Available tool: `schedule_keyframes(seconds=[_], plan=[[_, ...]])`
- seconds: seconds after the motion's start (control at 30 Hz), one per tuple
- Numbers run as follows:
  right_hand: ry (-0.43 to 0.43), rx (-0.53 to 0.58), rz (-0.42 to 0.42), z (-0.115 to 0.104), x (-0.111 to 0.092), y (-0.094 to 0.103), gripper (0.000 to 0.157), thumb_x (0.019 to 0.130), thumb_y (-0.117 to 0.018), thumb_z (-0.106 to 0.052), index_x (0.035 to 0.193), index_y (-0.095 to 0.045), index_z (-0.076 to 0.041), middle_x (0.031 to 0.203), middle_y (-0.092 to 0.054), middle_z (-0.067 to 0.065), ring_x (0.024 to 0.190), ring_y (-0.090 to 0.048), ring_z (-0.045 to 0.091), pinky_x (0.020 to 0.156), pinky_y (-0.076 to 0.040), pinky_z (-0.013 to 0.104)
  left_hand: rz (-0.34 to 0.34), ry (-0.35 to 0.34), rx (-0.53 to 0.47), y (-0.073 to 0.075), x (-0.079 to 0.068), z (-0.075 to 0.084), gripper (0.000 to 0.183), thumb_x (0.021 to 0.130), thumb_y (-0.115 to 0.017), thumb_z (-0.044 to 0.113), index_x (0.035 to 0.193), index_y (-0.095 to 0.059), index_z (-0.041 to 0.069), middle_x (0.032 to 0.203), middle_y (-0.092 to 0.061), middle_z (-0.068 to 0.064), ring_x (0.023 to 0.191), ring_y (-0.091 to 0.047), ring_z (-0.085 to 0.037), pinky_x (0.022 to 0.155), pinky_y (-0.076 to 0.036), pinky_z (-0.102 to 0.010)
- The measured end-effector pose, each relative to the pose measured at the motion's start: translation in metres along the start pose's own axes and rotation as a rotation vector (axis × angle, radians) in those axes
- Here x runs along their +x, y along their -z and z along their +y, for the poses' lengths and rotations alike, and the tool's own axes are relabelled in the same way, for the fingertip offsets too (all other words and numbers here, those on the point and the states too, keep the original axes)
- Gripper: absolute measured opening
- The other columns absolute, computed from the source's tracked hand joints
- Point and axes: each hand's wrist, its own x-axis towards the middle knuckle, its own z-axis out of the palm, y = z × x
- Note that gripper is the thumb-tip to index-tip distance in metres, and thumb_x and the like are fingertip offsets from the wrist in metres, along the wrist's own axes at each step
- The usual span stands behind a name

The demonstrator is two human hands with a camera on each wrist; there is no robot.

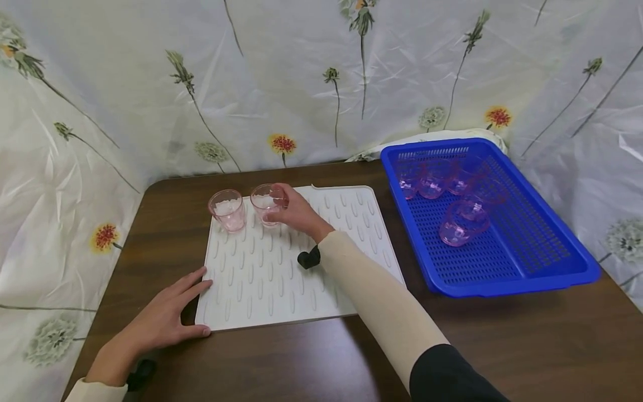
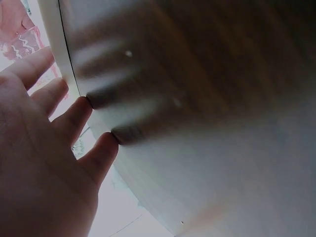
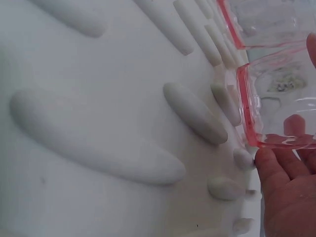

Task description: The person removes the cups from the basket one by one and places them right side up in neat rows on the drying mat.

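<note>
My right hand (image 1: 300,215) grips a clear pink-tinted glass (image 1: 260,202) by its side, thumb and fingers around it, at the back of a white ribbed drying mat (image 1: 261,301). To its left a second pink glass (image 1: 227,207) stands upright at the mat's back left corner. In the right wrist view the held glass (image 3: 269,98) is close over the ribs, fingers on its wall. My left hand (image 1: 158,315) rests at the mat's left edge with fingers spread; the left wrist view shows its fingertips (image 2: 106,148) on the dark tabletop beside the mat.
A blue slotted plastic basket (image 1: 512,287) sits on the right of the brown wooden table (image 1: 321,363). Several pink glasses stand inside it, one of them a nearer glass (image 1: 459,226). A flower-printed sheet (image 1: 301,84) hangs behind and at both sides.
</note>
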Motion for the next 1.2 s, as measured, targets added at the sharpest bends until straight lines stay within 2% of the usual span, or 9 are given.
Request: schedule_keyframes(seconds=[0.27, 0.53, 0.83, 1.2], plan=[[-0.013, -0.045, -0.009, 0.0013, 0.001, -0.0046, 0.078, 0.088, -0.076, -0.023, 0.15, -0.029, -0.02, 0.153, -0.047, 0.004, 0.147, -0.04, 0.021, 0.12, -0.035, 0.038, -0.012, 0.018, 0.007, -0.0011, 0.0006, -0.0005, 0.093, 0.073, -0.075, 0.066, 0.146, -0.049, 0.014, 0.161, -0.033, -0.016, 0.142, -0.039, -0.043, 0.106, -0.039, -0.066], [-0.014, -0.006, -0.045, -0.0009, -0.001, -0.0044, 0.077, 0.091, -0.073, -0.02, 0.151, -0.026, -0.018, 0.157, -0.04, 0.005, 0.151, -0.033, 0.02, 0.122, -0.03, 0.037, 0.007, -0.008, 0.013, -0.0011, 0.0003, -0.0004, 0.093, 0.073, -0.077, 0.064, 0.146, -0.05, 0.013, 0.16, -0.035, -0.016, 0.141, -0.04, -0.044, 0.105, -0.04, -0.066], [-0.005, -0.025, -0.037, -0.0001, -0.0019, -0.0022, 0.076, 0.09, -0.074, -0.022, 0.15, -0.028, -0.019, 0.155, -0.044, 0.005, 0.148, -0.037, 0.02, 0.121, -0.033, 0.038, -0.001, 0.008, 0.01, -0.0011, 0.0001, 0.001, 0.093, 0.073, -0.076, 0.064, 0.146, -0.05, 0.013, 0.16, -0.034, -0.016, 0.142, -0.04, -0.043, 0.106, -0.04, -0.066], [0.004, -0.021, -0.035, 0.0015, -0.0007, -0.0021, 0.076, 0.09, -0.074, -0.021, 0.151, -0.028, -0.019, 0.153, -0.046, 0.01, 0.147, -0.039, 0.024, 0.12, -0.034, 0.04, -0.018, 0.018, 0.012, -0.0003, 0.0009, 0.0008, 0.094, 0.073, -0.075, 0.066, 0.146, -0.049, 0.013, 0.161, -0.033, -0.017, 0.142, -0.04, -0.043, 0.107, -0.04, -0.065]])
